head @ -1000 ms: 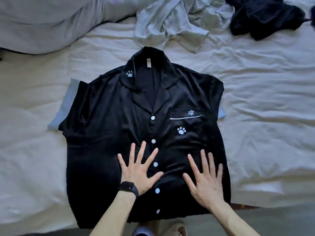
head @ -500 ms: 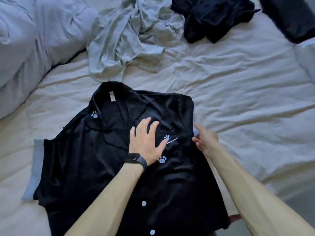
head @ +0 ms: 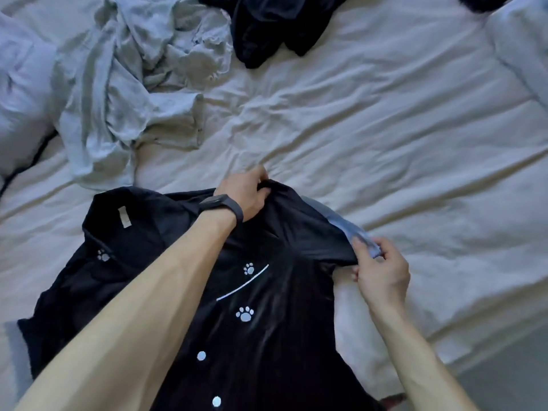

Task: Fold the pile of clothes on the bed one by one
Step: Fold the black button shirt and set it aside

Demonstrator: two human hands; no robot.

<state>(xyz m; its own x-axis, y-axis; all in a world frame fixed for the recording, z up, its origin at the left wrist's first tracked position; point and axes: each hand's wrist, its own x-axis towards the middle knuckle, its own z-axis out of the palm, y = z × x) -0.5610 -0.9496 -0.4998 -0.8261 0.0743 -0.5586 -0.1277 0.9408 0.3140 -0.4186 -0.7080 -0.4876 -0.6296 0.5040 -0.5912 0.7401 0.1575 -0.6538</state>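
While leaning over the bed (head: pixel 385 129), holds the black shirt (head: pixel 267 336) with both hands. Grips with the left hand (head: pixel 244 192) the shoulder of the shirt, with the fingers curled around a small bunch of the black cloth. Pinches with the right hand (head: pixel 381 269) the pale blue cuff (head: pixel 341 223) of the same sleeve, with the fingers bent around its edge, so that the sleeve is stretched between the two hands. Wears a dark band (head: pixel 225 207) on the left wrist. Leaves the rest of the shirt spread face up on the sheet, below the left hand and partly under the left forearm, buttoned, with white paw prints near the pocket and on the collar. Beyond the left hand, well apart from it, has a crumpled pale grey garment (head: pixel 133 93) on the sheet. Straight ahead of the same hand, farther away, has a dark heap of clothes (head: pixel 267 31).
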